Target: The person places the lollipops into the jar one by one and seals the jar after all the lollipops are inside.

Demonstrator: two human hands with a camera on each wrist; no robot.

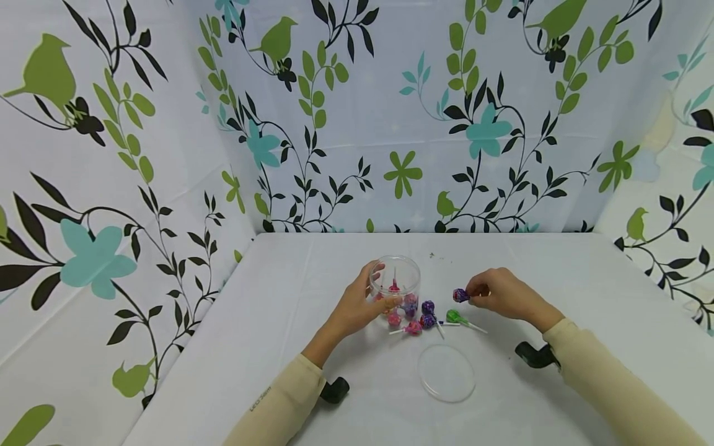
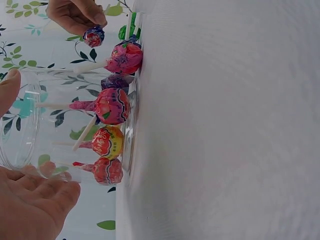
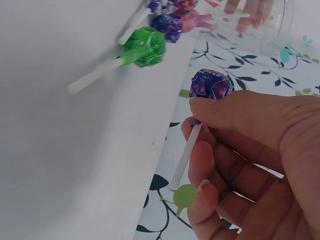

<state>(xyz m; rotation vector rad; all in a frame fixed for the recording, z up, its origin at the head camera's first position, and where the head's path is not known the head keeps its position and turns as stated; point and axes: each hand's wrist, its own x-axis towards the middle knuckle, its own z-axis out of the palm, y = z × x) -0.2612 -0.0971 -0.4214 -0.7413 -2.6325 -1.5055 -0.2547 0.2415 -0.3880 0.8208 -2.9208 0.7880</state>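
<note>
The fingers of the right hand [image 1: 504, 297] are nearly together, thumb and forefinger pinching a purple-wrapped round lollipop [image 3: 210, 85] just below its head, the other fingers loosely curled near its white stick; it is in the air above the bench [image 1: 385, 396], to the right of the jar. The fingers of the left hand [image 1: 362, 303] are spread wide and curved round a clear round plastic jar [image 1: 414, 282], thumb on one side and fingertips on the other. The jar stands upright on the white-covered bench, with wrapped lollipops [image 2: 107, 142] inside, sticks upward. Just beside it lie a pink-wrapped lollipop [image 1: 413, 327], purple-wrapped lollipops [image 1: 428, 321] and a green-wrapped lollipop [image 1: 454, 316]. Nearer the person lies a clear round lid [image 1: 446, 373].
</note>
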